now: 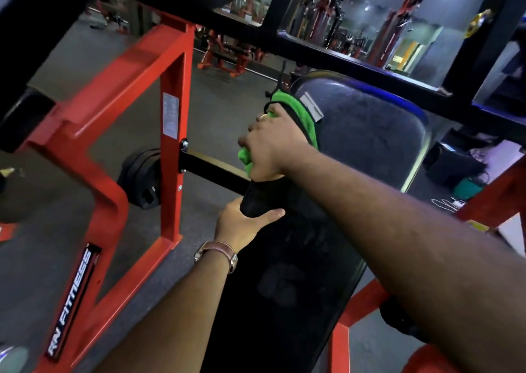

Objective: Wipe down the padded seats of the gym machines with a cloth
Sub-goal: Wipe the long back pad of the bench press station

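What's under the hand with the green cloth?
Under the right hand a bunched green cloth is pressed against the edge of the black padded seat. The hand covers the cloth's middle, so the pad beneath it can't be seen.

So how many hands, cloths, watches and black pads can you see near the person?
Hands: 2, the left hand and the right hand
Green cloth: 1
Wristwatch: 1
Black pads: 2, the long pad and the rounded pad
Total: 6
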Motion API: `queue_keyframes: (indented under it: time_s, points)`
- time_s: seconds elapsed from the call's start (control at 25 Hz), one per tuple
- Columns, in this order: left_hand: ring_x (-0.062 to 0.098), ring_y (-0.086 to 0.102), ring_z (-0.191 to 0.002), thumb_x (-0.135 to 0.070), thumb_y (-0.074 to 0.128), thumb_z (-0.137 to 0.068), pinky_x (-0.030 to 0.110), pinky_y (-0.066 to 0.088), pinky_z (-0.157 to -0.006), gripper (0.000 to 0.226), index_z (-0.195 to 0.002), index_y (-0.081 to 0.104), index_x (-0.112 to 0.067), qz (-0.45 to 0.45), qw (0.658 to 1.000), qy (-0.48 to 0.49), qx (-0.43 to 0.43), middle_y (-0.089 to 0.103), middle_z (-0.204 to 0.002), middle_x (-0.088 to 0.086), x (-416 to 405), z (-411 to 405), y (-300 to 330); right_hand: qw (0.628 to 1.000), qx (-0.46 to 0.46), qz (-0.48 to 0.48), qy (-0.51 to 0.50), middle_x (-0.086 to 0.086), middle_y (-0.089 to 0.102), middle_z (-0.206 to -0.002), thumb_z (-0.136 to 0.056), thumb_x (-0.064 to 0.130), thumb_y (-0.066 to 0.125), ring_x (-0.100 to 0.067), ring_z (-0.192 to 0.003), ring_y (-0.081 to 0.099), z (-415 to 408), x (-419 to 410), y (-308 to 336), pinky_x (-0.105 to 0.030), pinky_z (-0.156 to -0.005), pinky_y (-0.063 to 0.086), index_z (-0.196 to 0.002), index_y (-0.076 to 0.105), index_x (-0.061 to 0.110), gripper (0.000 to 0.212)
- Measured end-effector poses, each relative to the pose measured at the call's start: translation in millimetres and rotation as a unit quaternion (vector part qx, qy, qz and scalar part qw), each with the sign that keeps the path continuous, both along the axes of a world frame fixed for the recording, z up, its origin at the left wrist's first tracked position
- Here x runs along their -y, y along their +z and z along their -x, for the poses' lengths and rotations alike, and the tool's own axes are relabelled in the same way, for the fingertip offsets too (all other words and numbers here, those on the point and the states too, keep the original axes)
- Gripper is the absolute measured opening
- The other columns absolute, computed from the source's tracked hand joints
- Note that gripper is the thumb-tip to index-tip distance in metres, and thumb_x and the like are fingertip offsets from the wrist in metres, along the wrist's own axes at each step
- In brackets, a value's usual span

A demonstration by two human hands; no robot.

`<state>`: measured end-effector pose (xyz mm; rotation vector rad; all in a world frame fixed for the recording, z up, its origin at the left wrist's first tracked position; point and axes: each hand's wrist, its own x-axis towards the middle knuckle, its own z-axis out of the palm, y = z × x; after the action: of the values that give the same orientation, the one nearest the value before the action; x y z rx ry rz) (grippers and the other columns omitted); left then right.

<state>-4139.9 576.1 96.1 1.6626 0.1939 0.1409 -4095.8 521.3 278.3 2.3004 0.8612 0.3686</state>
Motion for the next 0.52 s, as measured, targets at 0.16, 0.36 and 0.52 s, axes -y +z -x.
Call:
queue_keyframes:
  time_s: [0.16, 0.36, 0.52]
  points:
    - [-0.011, 0.067, -0.075, -0.056, 0.088, -0.052, 0.016, 0.05, -0.07, 0.044, -0.085, 0.072, -0.033, 0.032, 0.998, -0.03, -0.045, 0.075, -0.081, -0.017, -8, 24, -36, 0.999, -0.046, -0.012, -0.012, -0.008, 0.069, -0.109, -0.079, 0.048, 0.04, -0.029, -0.118, 0.056, 25, -9, -53, -0.058, -0.117, 0.007, -0.107, 0.069, 0.027, 0.046]
    - [-0.008, 0.065, -0.082, -0.056, 0.085, -0.058, 0.008, 0.043, -0.064, 0.043, -0.09, 0.07, -0.031, 0.02, 0.992, -0.042, -0.121, 0.072, -0.085, -0.019, -23, 69, -96, 0.996, -0.086, 0.025, -0.012, -0.009, 0.07, -0.108, -0.081, 0.049, 0.048, -0.031, -0.116, 0.059, 45, -24, -91, -0.063, -0.116, 0.007, -0.124, 0.059, 0.024, 0.051]
    - [-0.006, 0.064, -0.087, -0.059, 0.08, -0.063, 0.003, 0.041, -0.062, 0.044, -0.096, 0.067, -0.033, 0.024, 0.985, -0.046, -0.167, 0.07, -0.09, -0.019, -33, 111, -149, 0.997, -0.023, -0.003, -0.077, -0.008, 0.07, -0.113, -0.074, 0.057, 0.047, -0.032, -0.134, 0.045, 42, -23, -80, -0.072, -0.112, -0.011, -0.114, 0.066, 0.024, 0.056]
